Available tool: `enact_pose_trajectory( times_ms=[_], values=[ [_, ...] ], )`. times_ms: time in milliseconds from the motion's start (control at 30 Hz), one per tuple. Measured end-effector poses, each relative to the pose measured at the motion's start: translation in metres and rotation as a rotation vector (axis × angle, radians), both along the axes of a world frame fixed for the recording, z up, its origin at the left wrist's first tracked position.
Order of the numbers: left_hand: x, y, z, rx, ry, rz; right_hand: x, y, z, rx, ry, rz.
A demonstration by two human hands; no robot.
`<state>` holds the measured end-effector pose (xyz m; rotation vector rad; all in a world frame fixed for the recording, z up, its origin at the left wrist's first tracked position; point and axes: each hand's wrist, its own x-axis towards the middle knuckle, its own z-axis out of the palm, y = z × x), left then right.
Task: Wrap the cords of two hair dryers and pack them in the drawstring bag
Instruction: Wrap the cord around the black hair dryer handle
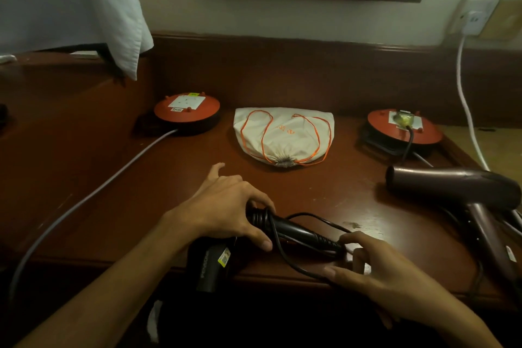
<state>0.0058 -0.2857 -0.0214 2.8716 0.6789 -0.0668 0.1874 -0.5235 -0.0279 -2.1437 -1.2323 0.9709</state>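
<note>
Left hand clamped on the handle of the black hair dryer at the near table edge, a few cord turns already on it; right hand pinches the thin cord, which looks limp and springy, likely to slip off unless kept taut. Second hair dryer lies right, apparently plugged into the right orange cord reel; cinched drawstring bag sits far centre, nothing blocking.

Left hand grips black hair dryer handle, a few cord turns on it. Right hand pinches cord by handle end. Cream drawstring bag cinched, mid-desk. Second dryer lies right, plugged into red reel.
</note>
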Motion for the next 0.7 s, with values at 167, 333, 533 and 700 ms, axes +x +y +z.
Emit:
enact_pose_trajectory(
  times_ms=[167,333,533,700],
  values=[
    [-0.004,0.0,0.0,-0.037,-0.083,0.008,-0.002,-0.014,0.008,-0.049,0.047,-0.016],
    [-0.015,0.01,0.006,-0.197,-0.333,0.12,0.002,-0.037,0.013,0.107,0.31,-0.007],
    [-0.012,0.001,0.027,-0.73,-0.638,0.068,-0.045,-0.033,-0.02,0.305,0.653,0.067],
    [-0.003,-0.013,0.02,-0.847,-0.621,0.008,-0.046,-0.009,-0.005,0.3,0.657,0.147]
  ],
)
